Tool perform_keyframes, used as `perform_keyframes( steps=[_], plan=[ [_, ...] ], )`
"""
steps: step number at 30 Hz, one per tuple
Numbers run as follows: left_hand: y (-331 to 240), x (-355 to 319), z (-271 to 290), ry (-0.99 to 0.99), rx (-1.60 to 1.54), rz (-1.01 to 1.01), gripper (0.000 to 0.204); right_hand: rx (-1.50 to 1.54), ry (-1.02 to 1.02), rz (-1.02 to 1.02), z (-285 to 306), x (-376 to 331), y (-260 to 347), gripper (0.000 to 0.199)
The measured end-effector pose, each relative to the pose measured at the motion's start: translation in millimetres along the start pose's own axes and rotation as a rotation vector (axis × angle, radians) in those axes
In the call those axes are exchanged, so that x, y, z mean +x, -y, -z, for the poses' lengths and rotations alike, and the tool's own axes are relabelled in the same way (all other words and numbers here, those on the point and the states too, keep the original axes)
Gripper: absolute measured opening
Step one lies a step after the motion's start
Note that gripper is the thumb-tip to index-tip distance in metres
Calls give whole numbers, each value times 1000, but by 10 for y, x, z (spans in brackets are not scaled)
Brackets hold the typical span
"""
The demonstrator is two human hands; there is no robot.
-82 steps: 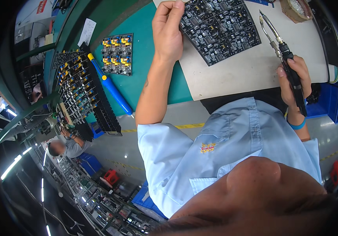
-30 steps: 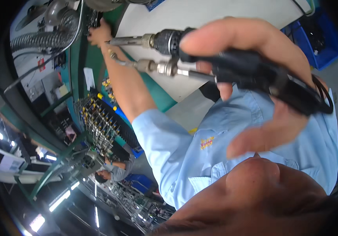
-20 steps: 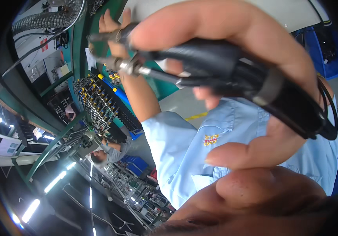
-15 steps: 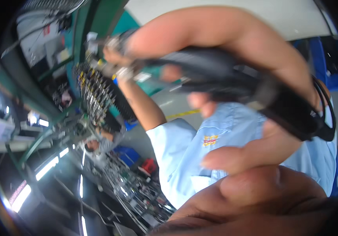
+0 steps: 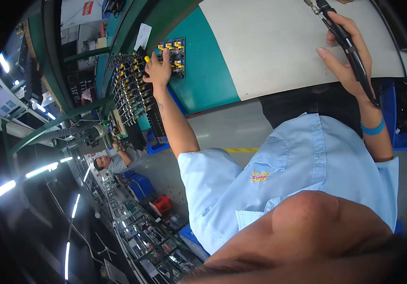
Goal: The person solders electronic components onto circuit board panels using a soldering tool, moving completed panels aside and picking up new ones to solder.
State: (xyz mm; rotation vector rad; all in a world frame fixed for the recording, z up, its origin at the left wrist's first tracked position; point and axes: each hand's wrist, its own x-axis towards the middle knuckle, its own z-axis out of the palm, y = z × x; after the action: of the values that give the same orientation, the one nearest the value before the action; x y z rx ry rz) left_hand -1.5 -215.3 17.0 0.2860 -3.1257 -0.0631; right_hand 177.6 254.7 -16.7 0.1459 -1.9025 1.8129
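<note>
My left hand (image 5: 159,71) reaches to the left end of the bench, its fingers spread. It is over the near left edge of a circuit board (image 5: 179,57) with yellow and dark parts, lying on the green mat (image 5: 206,71). Beside it, several similar boards (image 5: 135,92) stand in a tightly packed row; whether the fingertips touch one I cannot tell. My right hand (image 5: 355,71) is raised at the right, wrapped round a black pen-shaped tool (image 5: 346,41) with a slim metal front. The tool's tip is cut off by the upper edge of view.
A white sheet (image 5: 279,42) covers the bench's middle and right. Green frame posts (image 5: 132,28) rise at the left. A paper slip (image 5: 142,37) stands near the boards. Blue bins (image 5: 404,111) sit below right. Another person (image 5: 118,161) works farther off at the left.
My right hand, blurred and close to the camera before, has moved up and away to the right with the black tool. The left hand stays by the boards.
</note>
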Motion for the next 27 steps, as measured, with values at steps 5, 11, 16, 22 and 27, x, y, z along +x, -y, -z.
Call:
perform_keyframes(
  steps=[5,11,16,22,27],
  plan=[
    [-79,-108,-136,-7,-374,-206,82,-89,26,139,94,22,-54,60],
    [238,-444,-267,-315,-507,-247,75,-58,84,153,102,76,-6,58],
    [400,-616,-149,-281,-530,-154,75,-33,104,130,88,57,-38,57],
    [-267,-474,-175,-296,-89,-302,74,-57,93,133,68,57,-34,56],
    [-321,-400,-251,-296,-9,-292,67,-87,80,122,64,56,-26,56]
  ],
)
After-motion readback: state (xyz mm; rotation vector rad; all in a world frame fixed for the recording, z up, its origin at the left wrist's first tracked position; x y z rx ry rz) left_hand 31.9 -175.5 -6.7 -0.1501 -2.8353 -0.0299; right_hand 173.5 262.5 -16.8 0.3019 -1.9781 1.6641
